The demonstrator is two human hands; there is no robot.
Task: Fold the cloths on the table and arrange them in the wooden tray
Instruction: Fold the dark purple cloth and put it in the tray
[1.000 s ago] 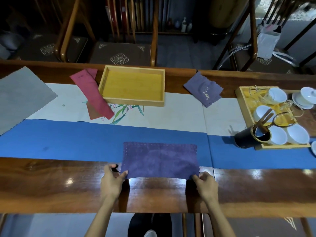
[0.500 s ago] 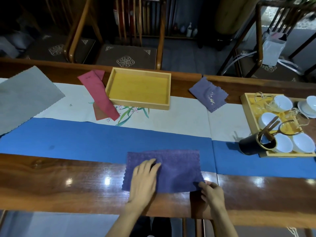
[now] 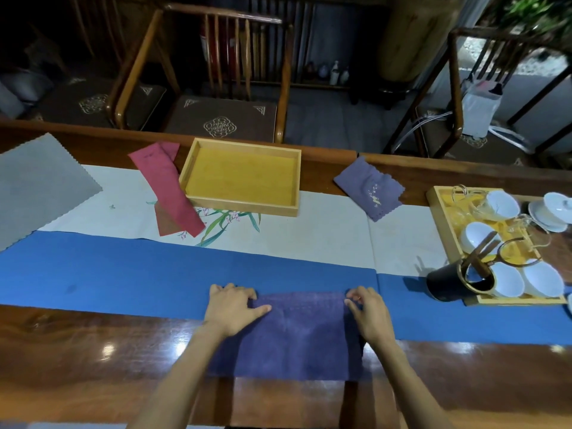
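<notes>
A long blue runner is laid along the near side. A white runner painted with green leaves is laid behind it. At the right, white cups are kept in a tea tray. A black pot is stood just beside its near corner, with wooden sticks kept inside. Behind, a wooden chair with a brown cushion is seen. A white bag is seen at another chair.

Purple cloth, yellow tray, blue runner
</notes>
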